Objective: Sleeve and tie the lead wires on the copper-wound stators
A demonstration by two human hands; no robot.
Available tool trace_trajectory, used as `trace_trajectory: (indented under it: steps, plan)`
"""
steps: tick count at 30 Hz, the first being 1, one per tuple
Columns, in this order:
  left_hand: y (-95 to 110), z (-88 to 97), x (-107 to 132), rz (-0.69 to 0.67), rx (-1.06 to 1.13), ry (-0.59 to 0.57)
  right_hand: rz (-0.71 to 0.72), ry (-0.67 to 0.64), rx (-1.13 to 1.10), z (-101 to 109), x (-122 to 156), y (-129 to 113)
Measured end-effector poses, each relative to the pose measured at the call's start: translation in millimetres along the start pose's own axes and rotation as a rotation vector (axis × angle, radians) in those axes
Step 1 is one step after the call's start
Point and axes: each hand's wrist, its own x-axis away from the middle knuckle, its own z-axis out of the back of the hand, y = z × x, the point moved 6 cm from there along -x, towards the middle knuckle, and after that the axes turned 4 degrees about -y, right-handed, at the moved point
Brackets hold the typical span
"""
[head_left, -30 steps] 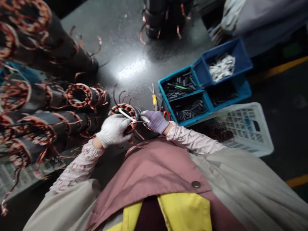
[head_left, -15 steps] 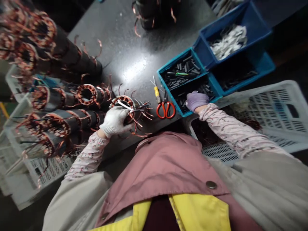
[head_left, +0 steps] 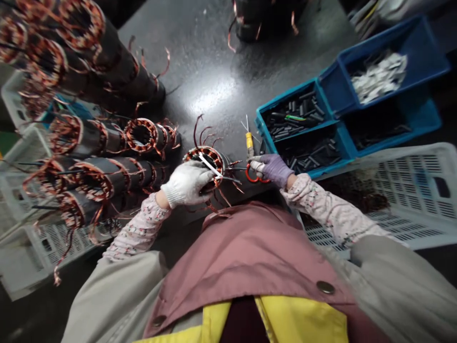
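My left hand (head_left: 187, 183), in a white knit glove, is closed on the near rim of a motor stator (head_left: 221, 159) with copper windings. A white tube (head_left: 210, 165) lies across the stator's opening, and loose wire ends stick out around it. My right hand (head_left: 273, 167), in a purple glove with pale fingertips, is pinched shut to the right of the stator. A thin black tube (head_left: 240, 168) shows at its fingertips. Beneath that hand, scissors with red handles (head_left: 252, 175) are partly hidden. A yellow-handled tool (head_left: 249, 140) lies just beyond them.
Several wound stators (head_left: 96, 178) are stacked at left by white crates (head_left: 21, 247). More stand at the far edge (head_left: 250, 28). A teal bin (head_left: 298, 133) holds short black tubes; a blue bin (head_left: 382, 95) holds white pieces. A white basket (head_left: 428, 190) stands at right.
My right hand has come out of the teal bin and moved left, over the scissors beside the stator. My left hand stays on the stator. The whole view has shifted slightly.
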Motion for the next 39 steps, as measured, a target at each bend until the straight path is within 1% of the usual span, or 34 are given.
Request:
trace_trajectory:
  steps: [3, 5, 8, 11, 14, 18, 20, 22, 26, 29, 33, 36, 37, 39]
  plan:
    - [1.7, -0.3, -1.0, 0.004, -0.004, -0.017, -0.023, 0.025, -0.049, -6.8, -10.3, 4.7]
    - [2.7, -1.3, -1.6, 0.004, -0.012, -0.031, -0.029, 0.000, -0.071, -6.7, -13.0, 4.2]
    - [3.7, -2.8, -2.1, -0.005, -0.006, -0.039, 0.001, -0.023, -0.057, -4.4, -13.0, -1.4]
    - [4.1, -3.2, -2.0, -0.011, -0.015, -0.022, 0.034, -0.018, -0.020, -2.1, -12.2, -5.7]
    - [4.5, -3.0, -1.5, -0.017, -0.027, 0.003, 0.059, -0.015, 0.044, -4.5, -14.1, -8.8]
    - [4.4, -2.6, -1.3, -0.023, -0.012, 0.016, 0.182, 0.046, 0.199, -10.7, -17.7, -19.2]
    - [3.6, -2.9, -1.8, -0.015, -0.002, 0.007, 0.222, 0.054, 0.239, -12.3, -17.3, -21.6]
    - [2.6, -3.3, -2.2, 0.004, 0.003, -0.002, 0.187, 0.015, 0.219, -11.6, -15.6, -18.0]
    - [3.6, -3.0, -2.0, 0.007, 0.006, 0.020, 0.039, -0.117, 0.091, -9.4, -13.0, -6.9]
    - [4.9, -2.8, -0.9, -0.009, 0.003, 0.059, 0.039, -0.166, 0.089, -15.6, -17.7, -9.2]
    - [4.4, -2.5, 0.5, -0.021, -0.002, 0.099, 0.169, -0.209, 0.234, -27.9, -25.2, -16.9]
    - [3.8, -0.2, 1.2, -0.025, 0.010, 0.116, 0.273, -0.197, 0.380, -29.3, -26.6, -21.9]
    - [4.3, 0.9, 1.6, -0.032, 0.013, 0.118, 0.281, -0.179, 0.426, -30.3, -26.9, -23.6]
    - [5.9, 3.7, 2.9, -0.045, 0.012, 0.123, 0.251, -0.151, 0.534, -38.3, -27.5, -27.5]
